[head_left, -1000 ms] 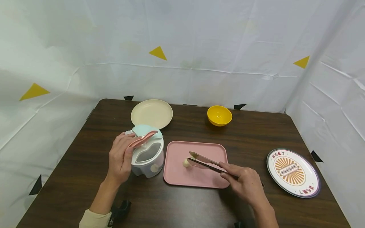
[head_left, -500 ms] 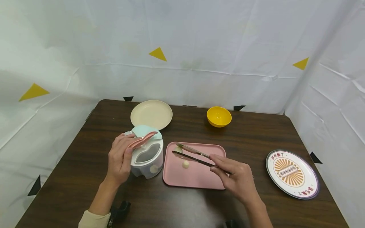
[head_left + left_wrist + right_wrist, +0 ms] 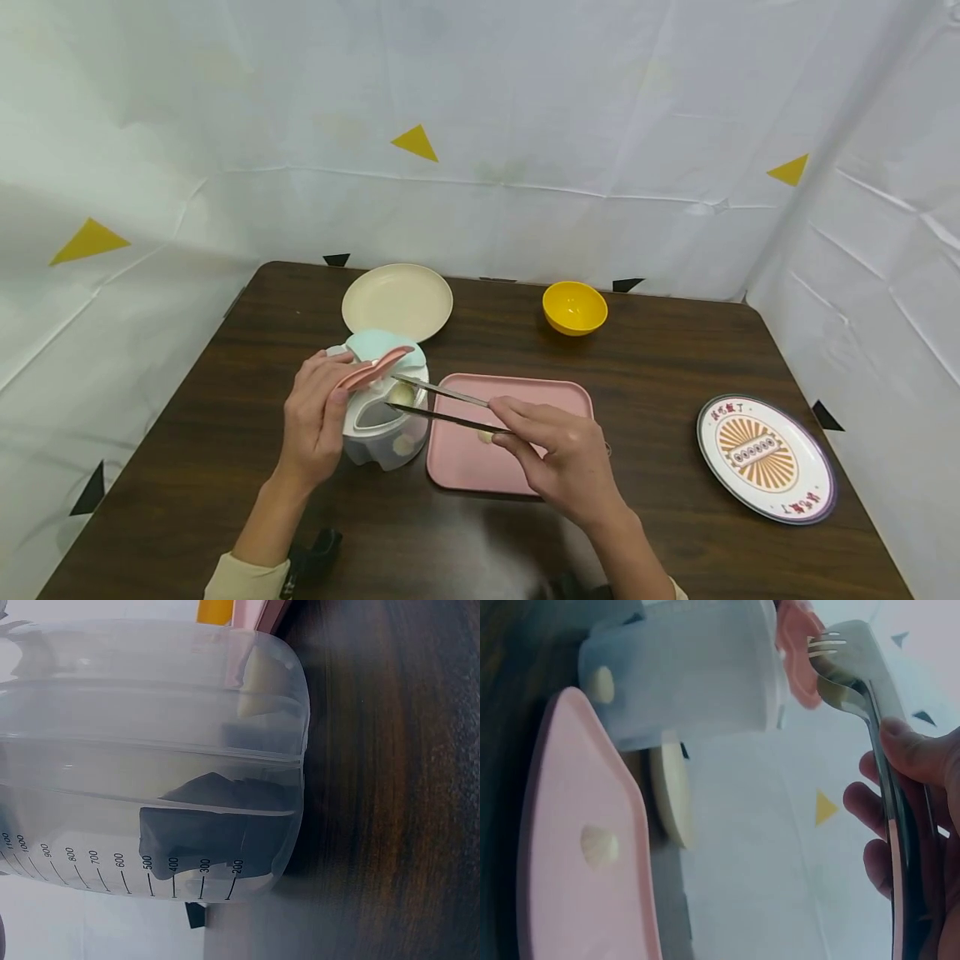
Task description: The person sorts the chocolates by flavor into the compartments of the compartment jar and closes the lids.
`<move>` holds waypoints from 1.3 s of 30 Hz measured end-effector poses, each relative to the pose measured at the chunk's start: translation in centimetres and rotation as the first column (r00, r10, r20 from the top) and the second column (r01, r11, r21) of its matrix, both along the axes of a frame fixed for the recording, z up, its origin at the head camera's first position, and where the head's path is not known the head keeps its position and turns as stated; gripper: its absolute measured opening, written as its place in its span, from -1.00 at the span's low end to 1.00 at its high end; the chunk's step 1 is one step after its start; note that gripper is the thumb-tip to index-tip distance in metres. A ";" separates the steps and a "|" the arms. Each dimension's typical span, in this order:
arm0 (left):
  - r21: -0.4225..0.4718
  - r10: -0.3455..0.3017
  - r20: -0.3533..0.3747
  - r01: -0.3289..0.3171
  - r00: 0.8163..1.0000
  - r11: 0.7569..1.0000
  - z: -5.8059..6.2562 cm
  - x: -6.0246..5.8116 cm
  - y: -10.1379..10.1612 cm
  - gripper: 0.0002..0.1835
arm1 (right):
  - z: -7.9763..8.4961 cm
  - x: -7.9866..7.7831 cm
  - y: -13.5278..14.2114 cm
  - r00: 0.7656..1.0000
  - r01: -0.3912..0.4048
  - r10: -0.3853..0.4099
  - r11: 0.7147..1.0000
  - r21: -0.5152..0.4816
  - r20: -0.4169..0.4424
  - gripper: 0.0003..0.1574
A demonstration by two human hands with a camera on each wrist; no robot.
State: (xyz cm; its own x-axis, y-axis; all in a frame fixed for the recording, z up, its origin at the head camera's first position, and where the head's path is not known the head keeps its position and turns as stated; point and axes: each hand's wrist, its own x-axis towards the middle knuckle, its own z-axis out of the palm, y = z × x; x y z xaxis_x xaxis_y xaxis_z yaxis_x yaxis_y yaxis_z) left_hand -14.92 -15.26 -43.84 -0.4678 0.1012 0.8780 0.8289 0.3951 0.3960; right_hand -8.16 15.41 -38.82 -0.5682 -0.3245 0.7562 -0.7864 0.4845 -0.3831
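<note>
My left hand [image 3: 315, 412] holds up the pink flip lid [image 3: 375, 368] of a clear storage canister [image 3: 386, 450], fingers behind it and thumb at its edge. My right hand [image 3: 558, 450] grips metal tongs [image 3: 450, 419], with fork tines and a spoon end showing in the right wrist view. Between the tong tips, over the canister's uncovered opening, is a round pale piece [image 3: 402, 393]. Another pale piece [image 3: 600, 685] lies low inside the canister, and dark flat pieces [image 3: 217, 840] show through its wall. One more pale piece [image 3: 600, 846] rests on the pink tray [image 3: 472, 475].
A cream plate [image 3: 397, 302] lies just behind the canister. Toward the table's back edge stands a yellow bowl [image 3: 574, 308]. A white patterned plate [image 3: 765, 458] is at the right. White sheeting [image 3: 510, 92] hangs behind the table and along its sides.
My right hand has moved left with the tongs, lifting one pale piece from the tray and bringing it over the canister opening. My left hand stays on the lid.
</note>
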 end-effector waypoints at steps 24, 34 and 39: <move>0.000 -0.003 -0.003 0.003 1.000 1.000 0.1 0.0 0.0 -0.61 | -0.8 -0.3 -1.6 0.999 0.034 -0.038 0.994 0.105 0.035 -0.46; 0.006 -0.007 -0.022 0.007 1.000 1.000 -0.1 0.0 0.1 -0.62 | -0.9 -0.1 -1.2 0.997 0.051 -0.057 0.992 0.115 0.053 -0.41; 0.009 -0.009 -0.018 0.009 1.000 1.000 0.0 -0.1 0.0 -0.63 | -1.0 -0.1 -0.7 0.996 0.049 -0.057 0.993 0.107 0.072 -0.38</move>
State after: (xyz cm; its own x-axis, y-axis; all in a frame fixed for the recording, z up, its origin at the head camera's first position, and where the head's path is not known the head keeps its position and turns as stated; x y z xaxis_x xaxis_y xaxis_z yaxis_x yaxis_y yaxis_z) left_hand -14.97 -15.23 -43.80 -0.4512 0.0978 0.8870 0.8394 0.3840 0.3847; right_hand -8.22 14.67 -39.79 -0.6401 -0.3678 0.6746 -0.7299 0.5652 -0.3845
